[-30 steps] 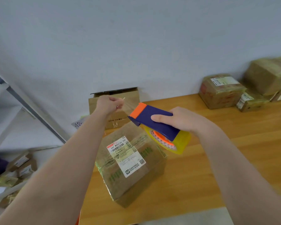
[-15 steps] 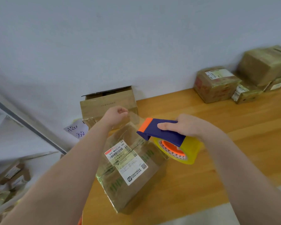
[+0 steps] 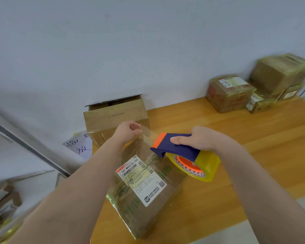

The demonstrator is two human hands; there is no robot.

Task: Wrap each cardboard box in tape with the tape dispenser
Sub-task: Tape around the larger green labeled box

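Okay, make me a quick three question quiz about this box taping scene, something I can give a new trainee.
1. True or false: the right hand grips the tape dispenser by its blue body.
2. What does the left hand pinch? A) the free end of the clear tape B) the shipping label C) a flap of the open box
3. Fill in: the tape roll on the dispenser looks ___ in colour.

Key: 1 true; 2 A; 3 yellow.
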